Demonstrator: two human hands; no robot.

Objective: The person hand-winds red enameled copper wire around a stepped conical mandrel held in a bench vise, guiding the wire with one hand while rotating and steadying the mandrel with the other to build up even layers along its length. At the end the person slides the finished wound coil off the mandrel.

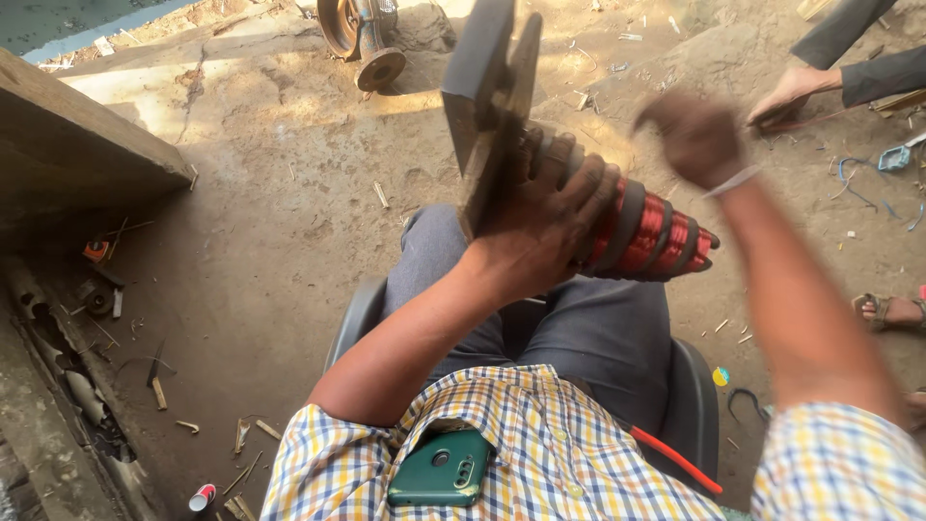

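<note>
left hand [535, 227]: grip wrapped around red copper-wound coil [646, 236] | right hand [696, 135]: raised, blurred, grip unclear | coil's middle hidden by fingers

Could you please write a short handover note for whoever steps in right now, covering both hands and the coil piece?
Left hand: gripping the stepped former wound with red copper wire, held over the lap, its dark flat end plate pointing up.
Right hand: raised beside the coil, blurred; closed, and whether it holds anything cannot be told.
Done: several steps carry red wire.
Left: cannot be judged from this view.
A green phone sits in the shirt pocket.
</note>
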